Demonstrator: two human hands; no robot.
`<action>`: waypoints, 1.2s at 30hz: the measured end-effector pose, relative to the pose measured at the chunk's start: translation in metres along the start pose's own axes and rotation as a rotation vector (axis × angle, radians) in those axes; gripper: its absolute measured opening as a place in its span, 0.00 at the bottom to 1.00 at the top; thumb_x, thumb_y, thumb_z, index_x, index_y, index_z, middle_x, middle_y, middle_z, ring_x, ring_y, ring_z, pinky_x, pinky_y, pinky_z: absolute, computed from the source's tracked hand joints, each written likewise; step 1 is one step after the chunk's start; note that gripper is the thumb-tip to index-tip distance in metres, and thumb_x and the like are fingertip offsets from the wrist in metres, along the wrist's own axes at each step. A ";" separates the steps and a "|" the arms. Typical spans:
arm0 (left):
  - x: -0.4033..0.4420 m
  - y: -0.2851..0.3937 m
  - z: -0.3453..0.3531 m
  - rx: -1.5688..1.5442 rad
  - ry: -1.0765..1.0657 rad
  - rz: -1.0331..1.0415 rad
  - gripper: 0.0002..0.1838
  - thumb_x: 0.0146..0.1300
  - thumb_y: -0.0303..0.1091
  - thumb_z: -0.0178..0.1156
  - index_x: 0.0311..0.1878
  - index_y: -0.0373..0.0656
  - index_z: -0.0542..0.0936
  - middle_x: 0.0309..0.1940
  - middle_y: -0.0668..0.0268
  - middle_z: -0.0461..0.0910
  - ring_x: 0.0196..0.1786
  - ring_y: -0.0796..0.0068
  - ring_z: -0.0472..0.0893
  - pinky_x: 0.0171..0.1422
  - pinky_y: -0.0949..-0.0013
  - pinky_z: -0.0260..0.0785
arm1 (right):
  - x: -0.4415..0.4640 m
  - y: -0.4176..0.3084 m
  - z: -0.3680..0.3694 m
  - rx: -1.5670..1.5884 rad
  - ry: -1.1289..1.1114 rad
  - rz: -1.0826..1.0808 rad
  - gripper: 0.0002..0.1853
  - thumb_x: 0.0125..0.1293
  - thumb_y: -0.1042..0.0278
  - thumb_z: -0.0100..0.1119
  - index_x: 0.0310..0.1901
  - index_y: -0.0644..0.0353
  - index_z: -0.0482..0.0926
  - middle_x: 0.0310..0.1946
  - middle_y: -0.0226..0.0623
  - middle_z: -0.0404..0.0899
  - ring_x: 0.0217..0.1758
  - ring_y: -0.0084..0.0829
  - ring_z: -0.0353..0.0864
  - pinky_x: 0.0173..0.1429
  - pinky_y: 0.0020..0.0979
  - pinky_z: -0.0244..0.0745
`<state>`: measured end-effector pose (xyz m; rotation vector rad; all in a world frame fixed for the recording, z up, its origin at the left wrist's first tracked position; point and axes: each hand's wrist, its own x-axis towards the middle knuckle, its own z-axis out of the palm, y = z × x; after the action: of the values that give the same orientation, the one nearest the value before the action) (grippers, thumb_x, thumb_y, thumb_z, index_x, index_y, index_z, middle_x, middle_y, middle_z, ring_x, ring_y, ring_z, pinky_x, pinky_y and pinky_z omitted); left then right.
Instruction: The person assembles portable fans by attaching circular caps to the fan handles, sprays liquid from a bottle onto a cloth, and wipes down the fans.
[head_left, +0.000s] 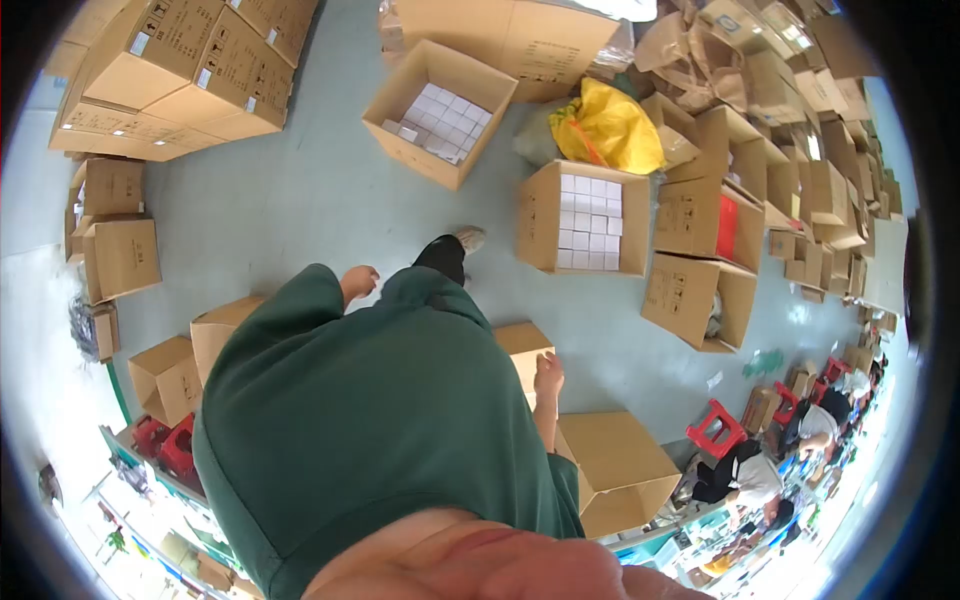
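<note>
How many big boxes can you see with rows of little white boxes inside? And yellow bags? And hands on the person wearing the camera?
Big boxes with little white boxes: 2
Yellow bag: 1
Left hand and right hand: 2
Total: 5

Workshop or packing floor: stacked cardboard cartons (215, 75); open boxes (582, 218) of small white cartons; red stools (716, 430); seated people (750, 478) along a cluttered worktop (690, 530).
</note>
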<state>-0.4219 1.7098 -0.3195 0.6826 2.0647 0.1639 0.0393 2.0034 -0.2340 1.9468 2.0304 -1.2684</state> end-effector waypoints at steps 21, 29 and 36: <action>0.259 0.376 0.017 0.343 -0.266 0.582 0.11 0.53 0.37 0.61 0.33 0.40 0.85 0.28 0.50 0.83 0.37 0.42 0.82 0.47 0.49 0.74 | -0.047 0.099 -0.035 0.328 0.241 0.681 0.27 0.64 0.47 0.61 0.55 0.63 0.81 0.43 0.51 0.86 0.49 0.44 0.86 0.53 0.40 0.79; 0.287 0.595 0.144 0.631 -0.443 0.326 0.17 0.62 0.39 0.55 0.49 0.40 0.82 0.52 0.47 0.81 0.57 0.49 0.79 0.61 0.53 0.70 | -0.028 0.210 -0.093 0.424 0.120 0.824 0.21 0.68 0.50 0.58 0.48 0.60 0.84 0.39 0.48 0.86 0.42 0.45 0.86 0.47 0.43 0.79; 0.239 0.830 0.295 0.206 -0.496 0.529 0.22 0.64 0.38 0.56 0.59 0.41 0.79 0.55 0.52 0.82 0.60 0.55 0.79 0.64 0.57 0.71 | 0.018 0.412 -0.252 0.584 0.523 0.779 0.09 0.68 0.67 0.57 0.44 0.61 0.82 0.33 0.31 0.81 0.35 0.25 0.80 0.38 0.30 0.76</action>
<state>0.0537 2.4881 -0.3571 1.2528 1.4061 0.0690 0.5086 2.1084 -0.2861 3.1287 0.7706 -1.2833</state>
